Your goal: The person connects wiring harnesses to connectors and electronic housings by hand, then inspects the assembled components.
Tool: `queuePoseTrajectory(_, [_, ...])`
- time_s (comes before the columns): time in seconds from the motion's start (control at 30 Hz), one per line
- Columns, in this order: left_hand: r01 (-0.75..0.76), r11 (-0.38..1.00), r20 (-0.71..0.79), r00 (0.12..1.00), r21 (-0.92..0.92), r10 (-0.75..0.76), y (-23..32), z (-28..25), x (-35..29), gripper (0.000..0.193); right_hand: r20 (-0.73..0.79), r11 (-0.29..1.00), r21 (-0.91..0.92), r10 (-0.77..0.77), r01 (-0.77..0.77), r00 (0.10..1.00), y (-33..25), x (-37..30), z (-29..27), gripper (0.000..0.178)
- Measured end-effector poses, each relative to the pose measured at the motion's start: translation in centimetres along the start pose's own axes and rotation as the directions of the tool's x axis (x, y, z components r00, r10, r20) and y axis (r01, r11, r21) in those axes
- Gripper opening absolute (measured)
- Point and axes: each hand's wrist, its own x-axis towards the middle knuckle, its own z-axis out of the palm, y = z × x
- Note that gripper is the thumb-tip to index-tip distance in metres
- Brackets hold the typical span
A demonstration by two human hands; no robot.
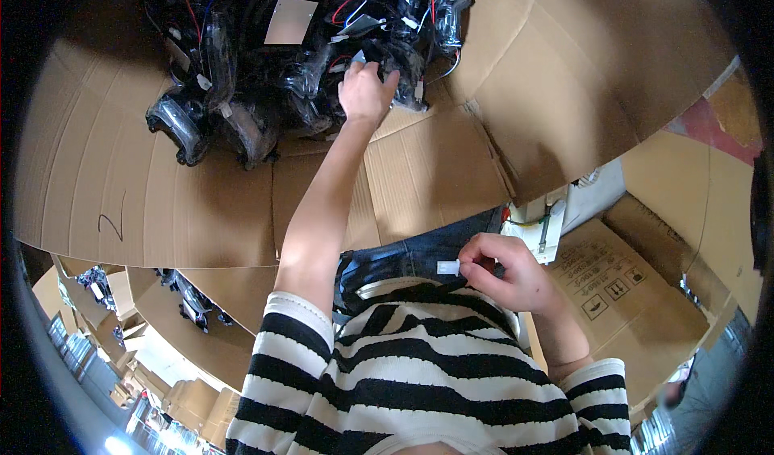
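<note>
My left hand (367,94) reaches into a large cardboard box (427,161). Its thumb stands away from the curled fingers, whose tips touch or hover over black parts (306,80) wrapped in clear plastic. A pale scrap (359,55) shows just beyond those fingertips; whether they touch it I cannot tell. Red, blue and white wires (363,12) run among the parts. Close to my waist, my right hand (512,274) pinches a small white rectangular piece (448,268) between thumb and forefinger. It looks like a plastic tab or label; its exact kind is unclear.
A flat beige plate (291,21) lies on the wrapped parts. To the right stand a white object (536,229) with a cable and another carton (621,286) with printed handling symbols. More cartons (189,403) and dark wrapped parts (192,300) are at the lower left.
</note>
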Motion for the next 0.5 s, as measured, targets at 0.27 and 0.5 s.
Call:
queuePoseTrajectory(0.27, [-0.377,0.92,0.144,0.91,-0.11,0.39,1.2,-5.4,-11.2,0.021,-0.026,0.997,0.036,0.071,-0.07,0.997,1.3,0.3,-1.1,0.007])
queuePoseTrajectory(0.5, [-0.281,0.94,0.273,0.905,-0.192,0.326,-1.3,-4.7,-16.1,0.023,-0.027,0.999,-0.036,-0.016,0.015,1.0,1.2,1.4,-1.4,0.006])
